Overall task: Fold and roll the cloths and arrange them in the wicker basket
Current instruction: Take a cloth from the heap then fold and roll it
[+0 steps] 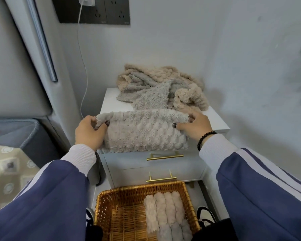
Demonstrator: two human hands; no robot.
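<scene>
Left hand [89, 131] and right hand [195, 126], palms down, each grip pinching the grey cloth's [142, 131] upper corners.

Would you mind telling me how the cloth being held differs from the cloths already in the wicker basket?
The held cloth lies flat and broad on the nightstand, pinched at its far corners by the left hand and right hand; the basket cloths are rolled into tight tubes. The held cloth is single; the basket cloths lie side by side in the wicker basket. Both share a fluffy, ridged, pale texture.
</scene>
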